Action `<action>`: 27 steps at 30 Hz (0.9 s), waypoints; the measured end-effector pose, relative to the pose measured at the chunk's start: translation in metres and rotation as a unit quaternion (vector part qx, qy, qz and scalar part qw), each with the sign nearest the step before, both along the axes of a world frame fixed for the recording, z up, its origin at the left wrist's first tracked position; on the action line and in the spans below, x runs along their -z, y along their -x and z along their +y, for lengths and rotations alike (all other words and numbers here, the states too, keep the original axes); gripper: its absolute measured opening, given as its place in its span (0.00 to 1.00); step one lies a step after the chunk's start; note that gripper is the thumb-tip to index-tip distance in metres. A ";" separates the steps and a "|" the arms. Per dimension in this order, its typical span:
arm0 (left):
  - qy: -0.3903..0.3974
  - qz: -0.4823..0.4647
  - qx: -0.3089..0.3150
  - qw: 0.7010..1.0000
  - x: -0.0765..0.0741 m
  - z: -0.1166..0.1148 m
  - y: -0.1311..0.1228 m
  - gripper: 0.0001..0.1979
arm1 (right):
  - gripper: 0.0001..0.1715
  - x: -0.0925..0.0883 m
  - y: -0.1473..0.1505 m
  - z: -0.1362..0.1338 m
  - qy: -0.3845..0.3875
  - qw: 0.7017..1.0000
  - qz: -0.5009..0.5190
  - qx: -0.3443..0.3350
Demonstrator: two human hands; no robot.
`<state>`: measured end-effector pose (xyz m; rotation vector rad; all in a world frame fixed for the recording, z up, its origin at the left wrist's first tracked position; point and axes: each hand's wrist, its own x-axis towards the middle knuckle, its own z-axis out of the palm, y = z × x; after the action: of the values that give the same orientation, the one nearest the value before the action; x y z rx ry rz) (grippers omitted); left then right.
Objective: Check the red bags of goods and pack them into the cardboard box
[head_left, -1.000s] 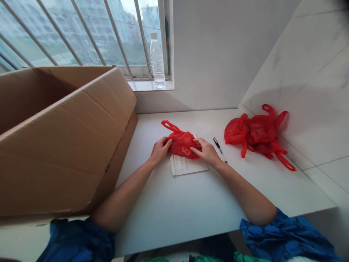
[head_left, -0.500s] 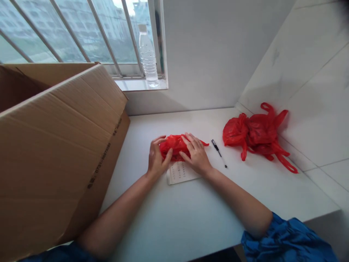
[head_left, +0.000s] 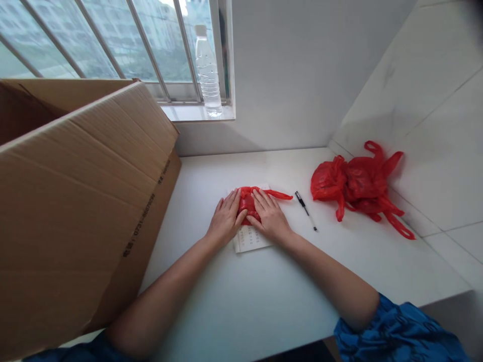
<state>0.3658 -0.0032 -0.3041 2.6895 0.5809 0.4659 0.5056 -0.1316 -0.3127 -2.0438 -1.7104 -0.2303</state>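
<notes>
Red thin plastic bag (head_left: 248,203), wadded into a squat bundle, sits near the middle of the white surface (head_left: 226,296), partly on a printed white paper slip (head_left: 249,240). The left hand (head_left: 226,218) and right hand (head_left: 269,217) press flat against it from either side, open with fingers spread, not gripping. One handle strip points right, and the bundle's longer axis runs roughly left to right. A black pen (head_left: 305,210) lies just beyond the right hand, with a second crumpled red plastic bag (head_left: 352,183) farther right, against the white tiled wall (head_left: 426,110). On the left stands a large open brown cardboard box (head_left: 75,201), its contents hidden. A clear plastic water bottle (head_left: 207,73) stands on the windowsill.
</notes>
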 end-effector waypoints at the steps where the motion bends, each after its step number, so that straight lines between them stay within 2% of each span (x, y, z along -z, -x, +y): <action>1: -0.001 -0.001 -0.001 1.000 0.000 0.000 0.000 0.31 | 0.39 0.000 0.000 0.000 0.000 1.000 0.000 -0.001; 13: 0.002 -0.009 0.001 1.000 0.005 0.004 -0.001 0.31 | 0.38 0.002 0.001 0.002 -0.009 1.000 -0.007 0.003; 19: 0.042 -0.043 0.002 0.998 0.004 0.008 0.000 0.30 | 0.37 0.001 0.000 0.003 0.004 1.000 0.014 -0.001; 21: 0.071 -0.108 -0.022 0.991 0.004 0.013 0.002 0.28 | 0.36 -0.005 -0.003 0.000 -0.005 0.999 0.045 -0.008; 24: 0.102 -0.192 -0.089 0.972 0.004 0.027 0.007 0.26 | 0.30 -0.019 -0.009 -0.008 -0.079 0.991 0.105 0.019; 27: 0.102 -0.170 -0.123 0.972 0.003 0.037 0.010 0.23 | 0.22 -0.033 -0.013 -0.017 -0.129 0.979 0.148 0.058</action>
<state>0.3555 0.0336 -0.3068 2.2823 0.8124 0.8627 0.5186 -0.1482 -0.2794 -1.8786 -1.3127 -0.1660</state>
